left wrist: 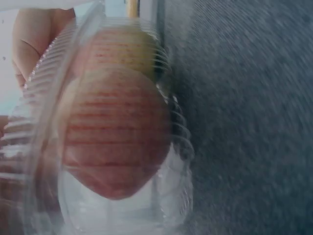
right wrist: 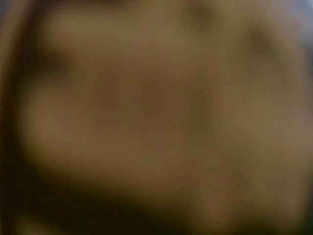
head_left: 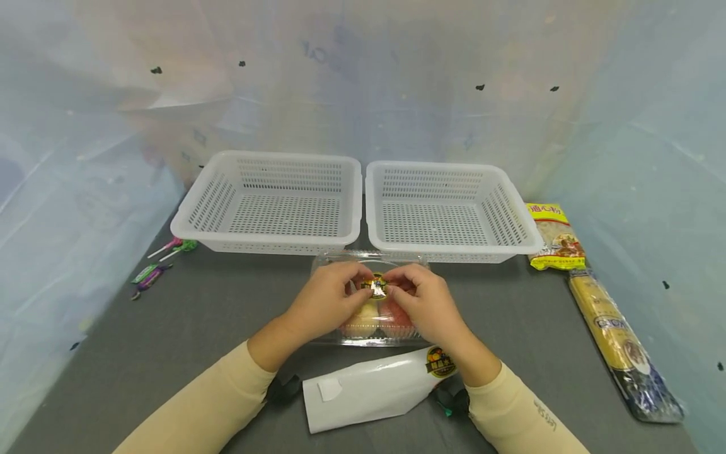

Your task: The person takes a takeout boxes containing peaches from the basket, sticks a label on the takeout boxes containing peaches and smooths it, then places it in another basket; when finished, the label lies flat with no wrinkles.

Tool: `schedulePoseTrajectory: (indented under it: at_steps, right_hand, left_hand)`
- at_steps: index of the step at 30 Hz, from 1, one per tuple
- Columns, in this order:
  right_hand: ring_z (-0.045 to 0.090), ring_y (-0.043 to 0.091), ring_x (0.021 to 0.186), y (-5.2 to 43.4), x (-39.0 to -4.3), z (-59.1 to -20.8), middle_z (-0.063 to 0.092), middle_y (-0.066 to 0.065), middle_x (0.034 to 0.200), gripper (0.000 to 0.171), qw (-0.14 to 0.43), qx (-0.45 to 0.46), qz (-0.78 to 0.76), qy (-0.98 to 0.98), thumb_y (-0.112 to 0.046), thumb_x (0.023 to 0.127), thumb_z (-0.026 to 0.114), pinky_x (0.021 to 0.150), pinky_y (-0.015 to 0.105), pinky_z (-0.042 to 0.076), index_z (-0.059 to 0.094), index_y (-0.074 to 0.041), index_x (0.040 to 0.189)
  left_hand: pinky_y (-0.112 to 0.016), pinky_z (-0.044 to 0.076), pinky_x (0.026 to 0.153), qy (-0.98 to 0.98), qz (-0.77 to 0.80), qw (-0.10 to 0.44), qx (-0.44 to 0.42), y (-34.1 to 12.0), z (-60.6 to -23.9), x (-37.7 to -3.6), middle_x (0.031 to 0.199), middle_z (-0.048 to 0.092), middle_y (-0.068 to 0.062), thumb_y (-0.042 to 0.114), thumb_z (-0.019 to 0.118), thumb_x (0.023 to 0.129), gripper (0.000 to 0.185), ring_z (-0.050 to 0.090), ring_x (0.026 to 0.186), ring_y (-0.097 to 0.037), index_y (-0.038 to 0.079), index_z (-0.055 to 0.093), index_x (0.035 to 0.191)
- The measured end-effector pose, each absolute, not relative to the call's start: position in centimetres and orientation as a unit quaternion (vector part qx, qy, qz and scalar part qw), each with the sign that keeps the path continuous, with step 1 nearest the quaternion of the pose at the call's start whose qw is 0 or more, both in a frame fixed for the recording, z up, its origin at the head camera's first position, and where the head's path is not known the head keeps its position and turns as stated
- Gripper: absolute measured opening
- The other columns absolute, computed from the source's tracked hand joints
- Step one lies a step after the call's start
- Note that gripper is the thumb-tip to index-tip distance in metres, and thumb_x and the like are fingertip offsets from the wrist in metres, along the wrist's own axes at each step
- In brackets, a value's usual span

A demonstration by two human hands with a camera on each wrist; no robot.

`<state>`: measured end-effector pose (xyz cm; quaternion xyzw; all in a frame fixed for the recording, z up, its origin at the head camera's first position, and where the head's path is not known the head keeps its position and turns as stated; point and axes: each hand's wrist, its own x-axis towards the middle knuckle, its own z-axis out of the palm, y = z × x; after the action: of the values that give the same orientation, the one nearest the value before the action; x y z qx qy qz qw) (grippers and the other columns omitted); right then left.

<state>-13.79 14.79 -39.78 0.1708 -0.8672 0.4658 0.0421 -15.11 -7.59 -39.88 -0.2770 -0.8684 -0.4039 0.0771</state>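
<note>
A clear plastic clamshell box point(head_left: 368, 342) lies in front of the two baskets, with a pale yellow fruit point(head_left: 361, 323) and a reddish fruit point(head_left: 395, 320) showing through its lid. Over the lid, my left hand point(head_left: 326, 299) pinches the left side of a round black-and-gold sticker point(head_left: 375, 286). At the sticker's right side, my right hand point(head_left: 428, 302) pinches its edge with thumb and forefinger. The left wrist view shows a red peach-like fruit point(left wrist: 115, 132) through the box's ribbed wall. Blur fills the right wrist view.
Two white baskets point(head_left: 266, 239) point(head_left: 454, 249) stand behind the box. A white backing sheet point(head_left: 368, 391) with another sticker lies between the forearms. Wrapped candies point(head_left: 149, 274) and lollipops point(head_left: 180, 248) are at left; a yellow food packet point(head_left: 558, 236) and a long noodle pack point(head_left: 621, 340) at right.
</note>
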Motion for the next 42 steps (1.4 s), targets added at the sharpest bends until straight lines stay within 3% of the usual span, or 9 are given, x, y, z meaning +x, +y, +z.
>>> schedulePoseTrajectory:
  at_steps: [6,18,23,26,30,33,36,42]
  right_hand:
    - [0.067,0.015,0.09,14.0,-13.9,-39.7,0.072,0.002,0.105,0.016,0.067,0.182,0.414,-0.889,-0.001,0.1,0.076,0.078,0.037,0.059,0.08,-0.005,0.115]
    - [0.062,0.015,0.084,13.6,-14.2,-39.4,0.07,0.002,0.102,0.017,0.045,0.169,0.378,-0.909,-0.001,0.1,0.077,0.074,0.037,0.055,0.08,-0.005,0.116]
    - [0.058,0.017,0.082,13.6,-14.1,-39.5,0.066,0.005,0.105,0.016,0.047,0.182,0.356,-0.915,0.0,0.099,0.077,0.071,0.037,0.053,0.081,-0.005,0.115]
    - [0.062,0.024,0.095,13.9,-13.9,-39.7,0.066,0.01,0.116,0.017,0.068,0.231,0.313,-0.919,-0.001,0.1,0.077,0.079,0.042,0.056,0.083,-0.005,0.116]
    - [0.061,0.036,0.121,14.6,-13.6,-39.9,0.067,0.016,0.141,0.027,0.099,0.327,0.229,-0.911,-0.008,0.103,0.077,0.1,0.051,0.054,0.079,-0.003,0.13]
    - [0.054,0.038,0.139,15.5,-13.3,-40.0,0.058,0.01,0.158,0.04,0.08,0.364,0.19,-0.908,-0.02,0.109,0.072,0.109,0.061,0.048,0.069,-0.006,0.146]
    - [0.042,0.038,0.152,16.4,-13.3,-39.8,0.048,0.003,0.166,0.048,0.042,0.371,0.166,-0.913,-0.031,0.114,0.063,0.11,0.072,0.042,0.059,-0.013,0.158]
    - [0.04,0.03,0.155,17.4,-13.9,-39.6,0.049,-0.005,0.165,0.051,0.026,0.395,0.109,-0.912,-0.044,0.117,0.05,0.101,0.054,0.046,0.056,-0.019,0.161]
  left_hand:
    - [-0.031,0.052,0.065,-0.877,-0.375,0.094,-0.286,-7.6,-40.2,-15.2,0.092,0.068,0.005,0.008,0.084,0.094,0.015,0.059,0.076,-0.011,0.009,0.079,0.108]
    - [-0.032,0.051,0.064,-0.895,-0.341,0.099,-0.269,-7.2,-40.3,-15.2,0.088,0.064,0.001,0.004,0.085,0.092,0.012,0.059,0.078,-0.016,0.006,0.079,0.103]
    - [-0.038,0.055,0.072,-0.904,-0.295,0.114,-0.287,-7.5,-40.2,-14.9,0.098,0.065,-0.004,0.01,0.086,0.095,0.011,0.062,0.087,-0.022,0.007,0.081,0.104]
    - [-0.047,0.057,0.081,-0.905,-0.237,0.137,-0.325,-8.1,-40.0,-14.6,0.113,0.07,-0.008,0.013,0.086,0.096,0.015,0.064,0.098,-0.029,0.008,0.085,0.11]
    - [-0.056,0.055,0.092,-0.91,-0.138,0.122,-0.372,-9.3,-39.6,-13.7,0.141,0.07,-0.009,0.028,0.078,0.103,0.037,0.063,0.122,-0.036,0.007,0.078,0.135]
    - [-0.059,0.049,0.103,-0.913,-0.093,0.066,-0.393,-10.3,-39.3,-13.0,0.16,0.056,-0.006,0.047,0.064,0.111,0.059,0.051,0.144,-0.038,0.008,0.061,0.156]
    - [-0.064,0.037,0.114,-0.911,-0.086,0.013,-0.403,-11.0,-39.3,-12.8,0.172,0.038,-0.005,0.062,0.052,0.111,0.076,0.034,0.157,-0.04,0.01,0.046,0.166]
    - [-0.076,0.024,0.117,-0.907,-0.094,-0.039,-0.409,-12.2,-39.8,-12.9,0.18,0.018,0.003,0.083,0.046,0.1,0.1,0.016,0.164,-0.032,0.019,0.027,0.175]
